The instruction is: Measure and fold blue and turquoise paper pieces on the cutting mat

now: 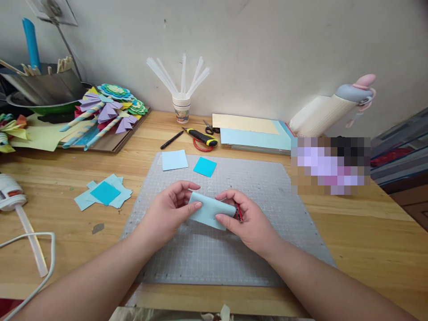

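Observation:
Over the grey cutting mat (187, 263), both hands grip a light blue piece of paper (210, 214), curled over along its upper edge. My left hand (172, 207) pinches its left end between thumb and fingers. The right end is between the thumb and fingers of my right hand (250, 220). A small red and dark object (239, 212) shows within that right hand; its kind is mostly hidden. Beyond the hands, a pale blue paper square (174, 160) and a brighter blue square (205, 166) lie flat at the mat's far edge.
Blue paper pieces (115, 196) lie left of the mat, near a glue gun (11, 194). Behind it are a black pen (171, 139), a yellow-black utility knife (202, 137), scissors (210, 128), a paper stack (257, 139) and a cup of white sticks (181, 109). Paper flowers (107, 109) rest at left.

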